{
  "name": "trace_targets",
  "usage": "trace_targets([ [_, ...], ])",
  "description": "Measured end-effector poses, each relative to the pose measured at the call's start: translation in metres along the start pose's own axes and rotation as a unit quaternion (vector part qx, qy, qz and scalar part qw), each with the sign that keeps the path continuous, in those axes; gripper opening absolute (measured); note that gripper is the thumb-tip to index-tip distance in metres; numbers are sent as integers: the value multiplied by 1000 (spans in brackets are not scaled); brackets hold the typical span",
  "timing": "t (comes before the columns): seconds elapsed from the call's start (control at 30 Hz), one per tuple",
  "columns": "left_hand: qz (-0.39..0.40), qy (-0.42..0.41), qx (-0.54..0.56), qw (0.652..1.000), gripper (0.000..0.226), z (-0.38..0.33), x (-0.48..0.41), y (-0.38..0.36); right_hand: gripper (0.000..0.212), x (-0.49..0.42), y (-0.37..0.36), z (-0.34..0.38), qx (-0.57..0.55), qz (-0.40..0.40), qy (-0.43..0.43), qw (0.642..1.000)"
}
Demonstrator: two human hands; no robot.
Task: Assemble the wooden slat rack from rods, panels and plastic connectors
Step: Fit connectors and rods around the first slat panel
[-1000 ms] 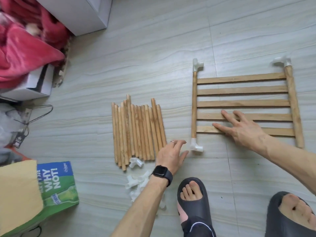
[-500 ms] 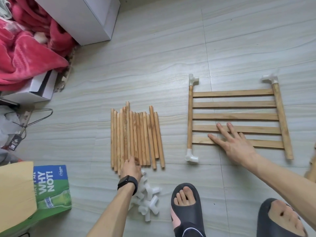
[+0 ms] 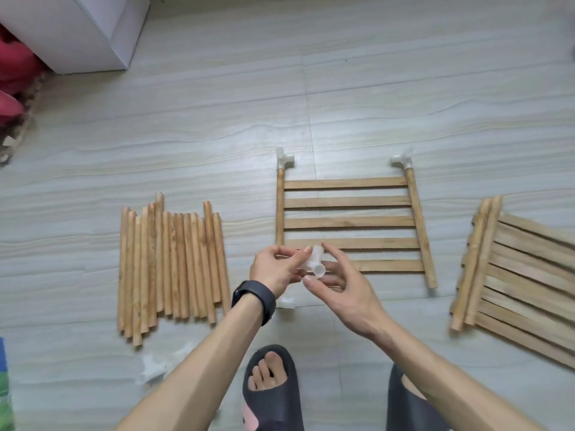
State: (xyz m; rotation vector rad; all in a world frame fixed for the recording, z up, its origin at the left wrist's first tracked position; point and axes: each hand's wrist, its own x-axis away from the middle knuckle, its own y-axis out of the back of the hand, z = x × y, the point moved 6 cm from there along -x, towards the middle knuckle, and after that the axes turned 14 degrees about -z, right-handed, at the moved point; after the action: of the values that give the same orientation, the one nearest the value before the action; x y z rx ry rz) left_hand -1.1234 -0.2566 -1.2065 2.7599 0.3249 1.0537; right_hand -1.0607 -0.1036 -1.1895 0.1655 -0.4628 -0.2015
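Note:
A white plastic connector (image 3: pixel 315 262) is held up in front of me between both hands. My left hand (image 3: pixel 275 269) pinches its left side, and my right hand (image 3: pixel 334 279) touches it from the right with fingers spread. Behind them a slat panel (image 3: pixel 351 222) lies flat on the floor with white connectors on its far corners (image 3: pixel 284 159) and one on its near left corner (image 3: pixel 285 303). A row of wooden rods (image 3: pixel 169 262) lies to the left. Loose white connectors (image 3: pixel 155 367) sit near my left forearm.
A stack of further slat panels (image 3: pixel 522 281) lies at the right. A white box (image 3: pixel 77 29) and red cloth (image 3: pixel 12 73) are at the far left. My two feet in dark slippers (image 3: pixel 273 387) stand at the bottom edge. A green bag (image 3: pixel 4 393) shows at the left edge.
My left hand went to the connector pile and came up with a connector. My right hand left the panel and joined it. The camera shifted right, showing the panel stack.

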Motion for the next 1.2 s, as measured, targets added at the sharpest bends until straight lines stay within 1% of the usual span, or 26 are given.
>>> trace_targets([
  [0.03, 7, -3, -1, 1000, 44, 2, 1, -15, 74, -1, 9, -2, -27, -30, -19, 999],
  [0.1, 20, -3, 8, 1000, 40, 7, 4, -39, 56, -5, 27, -10, -79, -74, -55, 993],
  [0.17, 43, 13, 28, 999, 38, 14, 8, -61, 39, -9, 42, -19, -131, -73, -85, 985],
  [0.27, 55, 34, 17, 998, 39, 24, 11, -79, 33, -13, 59, -36, -222, -83, -149, 960],
  [0.33, 43, -12, -53, 998, 37, 26, 9, -82, 30, -14, 70, -49, -272, -92, -196, 938],
  [0.37, 33, -57, -102, 993, 34, 25, 7, -81, 32, -14, 76, -55, -293, -100, -218, 926],
  [0.4, 21, -117, -158, 980, 28, 22, 6, -80, 34, -14, 82, -61, -304, -114, -235, 916],
  [0.43, 11, -182, -222, 958, 22, 19, 5, -79, 35, -13, 88, -68, -307, -130, -249, 909],
  [0.47, 13, -247, -290, 925, 21, 18, 5, -80, 35, -12, 94, -74, -312, -144, -259, 903],
  [0.53, 45, -342, -436, 831, 38, 25, 3, -85, 30, -11, 103, -84, -333, -168, -277, 886],
  [0.57, 64, -366, -500, 782, 48, 32, 0, -86, 27, -10, 108, -88, -345, -180, -285, 876],
  [0.6, 80, -379, -547, 742, 54, 40, -5, -86, 25, -9, 112, -91, -354, -190, -291, 868],
  [0.63, 91, -385, -575, 716, 59, 46, -8, -84, 25, -9, 116, -94, -360, -197, -294, 863],
  [0.73, 93, -408, -598, 684, 62, 56, -19, -78, 22, -9, 125, -99, -351, -211, -292, 864],
  [0.8, 96, -402, -605, 680, 65, 58, -25, -78, 23, -7, 128, -103, -334, -229, -293, 866],
  [0.87, 98, -381, -606, 691, 67, 58, -33, -77, 26, -6, 131, -106, -312, -246, -290, 871],
  [0.93, 92, -386, -608, 687, 64, 56, -38, -76, 27, -6, 136, -109, -276, -247, -277, 887],
  [1.0, 80, -396, -606, 686, 59, 53, -42, -71, 28, -6, 140, -111, -233, -230, -274, 904],
  [1.07, 69, -397, -598, 693, 59, 50, -47, -66, 30, -6, 141, -115, -191, -204, -288, 916],
  [1.2, 61, -405, -590, 696, 63, 53, -48, -64, 42, -9, 141, -126, -118, -180, -323, 922],
])
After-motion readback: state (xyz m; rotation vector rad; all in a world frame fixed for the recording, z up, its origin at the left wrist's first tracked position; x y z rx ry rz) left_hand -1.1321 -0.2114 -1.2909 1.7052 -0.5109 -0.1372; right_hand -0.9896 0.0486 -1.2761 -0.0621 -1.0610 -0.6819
